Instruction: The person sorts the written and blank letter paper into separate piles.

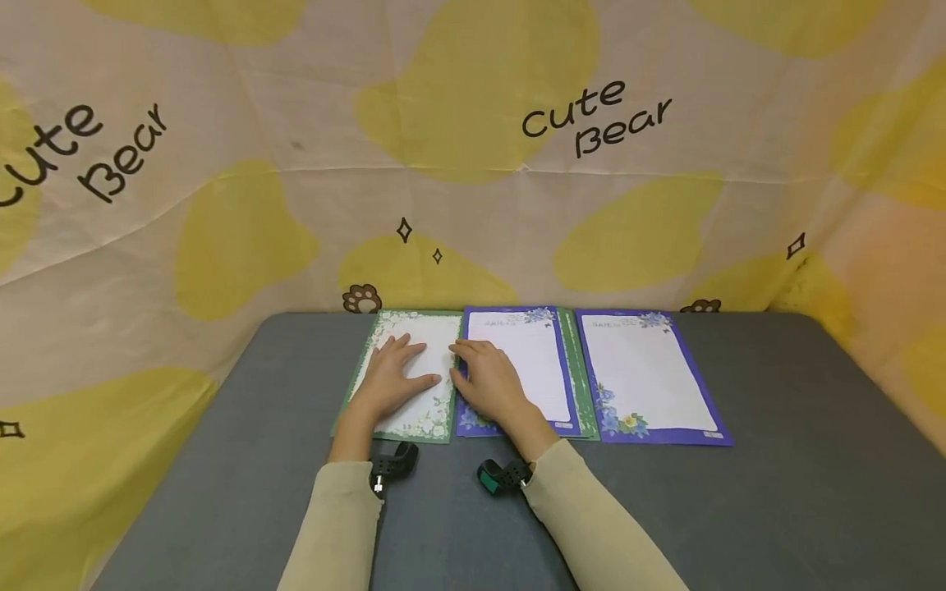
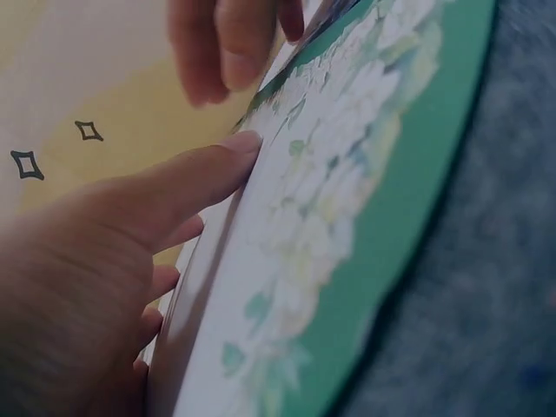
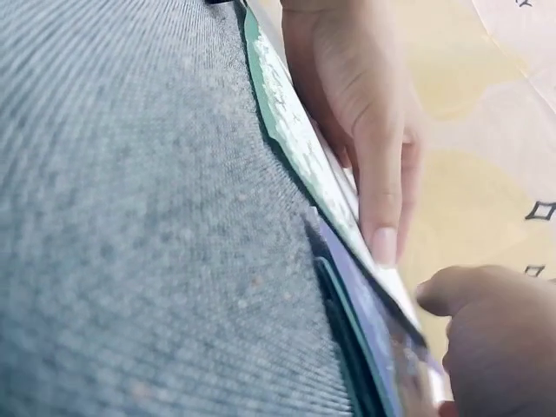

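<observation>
A sheet of paper with a green floral border [image 1: 432,423] lies at the left of a row of sheets. My left hand [image 1: 388,379] rests on it with fingers spread and thumb pointing right; the left wrist view shows the thumb [image 2: 200,174] on the white paper. My right hand [image 1: 491,379] is over the left part of a purple-bordered sheet [image 1: 539,377], its fingertips at the green sheet's right edge. In the right wrist view the right thumb [image 3: 460,291] stands close to that edge; whether it touches is unclear. Part of the purple sheet is hidden beneath the right hand.
Another green-edged sheet [image 1: 587,410] shows from under the middle purple one. A second purple-bordered sheet [image 1: 646,373] lies at the right. All are near the far edge of the grey table [image 1: 798,476], before a patterned cloth [image 1: 473,205].
</observation>
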Tool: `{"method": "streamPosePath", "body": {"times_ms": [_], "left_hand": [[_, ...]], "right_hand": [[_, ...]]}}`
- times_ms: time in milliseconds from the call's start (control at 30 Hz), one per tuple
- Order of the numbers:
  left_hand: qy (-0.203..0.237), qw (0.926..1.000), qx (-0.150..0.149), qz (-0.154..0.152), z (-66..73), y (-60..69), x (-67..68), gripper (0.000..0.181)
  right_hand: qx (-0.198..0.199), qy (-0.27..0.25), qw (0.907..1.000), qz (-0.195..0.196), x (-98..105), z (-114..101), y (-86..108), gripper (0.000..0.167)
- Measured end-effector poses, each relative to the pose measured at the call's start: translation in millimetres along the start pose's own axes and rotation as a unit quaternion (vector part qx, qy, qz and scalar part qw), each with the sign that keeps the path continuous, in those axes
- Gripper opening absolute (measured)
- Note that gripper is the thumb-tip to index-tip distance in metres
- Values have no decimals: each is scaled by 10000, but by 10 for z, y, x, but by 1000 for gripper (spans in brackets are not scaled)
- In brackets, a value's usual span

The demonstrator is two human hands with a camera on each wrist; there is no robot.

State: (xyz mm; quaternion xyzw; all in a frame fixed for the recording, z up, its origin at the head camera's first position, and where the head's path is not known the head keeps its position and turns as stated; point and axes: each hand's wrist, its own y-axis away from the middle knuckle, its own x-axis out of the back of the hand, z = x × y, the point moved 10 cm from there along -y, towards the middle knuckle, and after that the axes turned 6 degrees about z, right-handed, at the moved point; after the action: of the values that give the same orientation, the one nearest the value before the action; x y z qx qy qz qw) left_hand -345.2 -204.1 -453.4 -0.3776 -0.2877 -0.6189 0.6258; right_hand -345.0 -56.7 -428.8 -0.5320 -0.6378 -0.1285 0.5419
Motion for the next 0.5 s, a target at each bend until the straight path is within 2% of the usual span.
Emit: {"method": "streamPosePath", "body": {"times_ms": [100,300,400,500], "left_hand": [[6,10000,29,78,-2,-13,-3,72],[-103,9998,-8,164,21,-27,16,71],[-211,9986,-236,425,118,-43,63,63],[-38,9960,-463,757,262,-52,126,53]], "right_hand": [[-1,-83,9997,243,98,1,13,38],[-473,-444,9960,609,310,190,138,33],[-628,-544,9944,656,422,337,221,32],[-740,-657,9928,677,536,490,305,30]]}}
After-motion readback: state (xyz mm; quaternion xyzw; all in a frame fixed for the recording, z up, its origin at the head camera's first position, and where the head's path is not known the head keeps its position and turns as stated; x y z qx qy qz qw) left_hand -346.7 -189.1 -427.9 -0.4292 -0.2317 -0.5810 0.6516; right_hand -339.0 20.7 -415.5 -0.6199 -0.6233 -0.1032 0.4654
